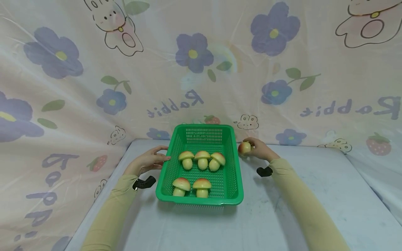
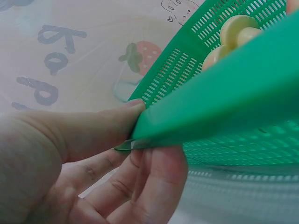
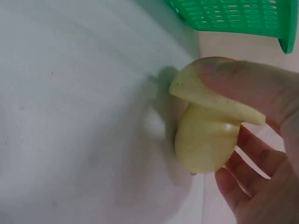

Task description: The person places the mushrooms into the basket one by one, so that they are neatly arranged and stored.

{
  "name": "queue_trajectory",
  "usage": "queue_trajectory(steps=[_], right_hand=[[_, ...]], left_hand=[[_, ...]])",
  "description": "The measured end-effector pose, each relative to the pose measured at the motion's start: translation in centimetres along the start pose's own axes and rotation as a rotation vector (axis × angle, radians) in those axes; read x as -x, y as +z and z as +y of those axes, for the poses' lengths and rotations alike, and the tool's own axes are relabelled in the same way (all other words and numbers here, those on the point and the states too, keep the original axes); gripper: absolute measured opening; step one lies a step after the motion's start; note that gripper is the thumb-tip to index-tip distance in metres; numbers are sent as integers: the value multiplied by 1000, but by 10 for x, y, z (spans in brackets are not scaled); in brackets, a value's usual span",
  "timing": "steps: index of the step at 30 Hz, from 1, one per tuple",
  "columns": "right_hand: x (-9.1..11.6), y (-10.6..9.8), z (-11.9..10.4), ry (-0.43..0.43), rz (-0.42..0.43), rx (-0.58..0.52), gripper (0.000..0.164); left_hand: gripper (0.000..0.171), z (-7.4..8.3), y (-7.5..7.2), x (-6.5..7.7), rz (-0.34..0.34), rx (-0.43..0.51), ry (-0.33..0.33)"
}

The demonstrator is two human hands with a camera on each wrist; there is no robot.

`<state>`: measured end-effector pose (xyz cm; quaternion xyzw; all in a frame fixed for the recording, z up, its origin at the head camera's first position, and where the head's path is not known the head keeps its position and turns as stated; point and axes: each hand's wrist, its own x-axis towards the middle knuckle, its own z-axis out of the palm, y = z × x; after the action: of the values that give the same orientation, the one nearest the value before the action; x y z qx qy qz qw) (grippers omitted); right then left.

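Observation:
A green plastic basket [image 1: 201, 201] stands on the table with several toy mushrooms inside, three in a back row and two in front. My left hand [image 1: 150, 161] pinches the basket's left rim; in the left wrist view the thumb [image 2: 103, 123] lies above the rim and the fingers below. To the right of the basket, my right hand [image 1: 261, 149] grips another toy mushroom [image 3: 208, 135] by its cap, thumb on one side. This mushroom has a red-tinged yellow cap and a pale yellow stem. It is held just at the table surface; contact cannot be told.
The white table [image 1: 282, 209] extends to both sides and in front of the basket. Behind it hangs a patterned cloth [image 1: 226, 94] with flowers and rabbits, close to the basket's far end. A black wrist camera [image 1: 264, 171] sits on the right wrist, another [image 1: 144, 182] on the left.

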<state>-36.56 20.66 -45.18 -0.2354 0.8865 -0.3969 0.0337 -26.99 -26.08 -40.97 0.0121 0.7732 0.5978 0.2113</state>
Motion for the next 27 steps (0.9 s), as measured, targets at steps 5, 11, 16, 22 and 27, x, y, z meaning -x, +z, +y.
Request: queue_trajectory(steps=[5, 11, 16, 22, 27], right_hand=[[4, -3, -1, 60, -27, -14, 54], [12, -9, 2, 94, -40, 14, 54], [19, -12, 8, 100, -43, -11, 56], [32, -15, 6, 70, -18, -26, 56], [41, -18, 8, 74, -12, -34, 54]], left_hand=[[68, 0, 1, -1, 22, 14, -17], [68, 1, 2, 0, 22, 16, -15], [67, 2, 3, 1, 19, 13, -8], [69, 3, 2, 1, 16, 17, -15], [68, 3, 2, 0, 14, 25, -19]])
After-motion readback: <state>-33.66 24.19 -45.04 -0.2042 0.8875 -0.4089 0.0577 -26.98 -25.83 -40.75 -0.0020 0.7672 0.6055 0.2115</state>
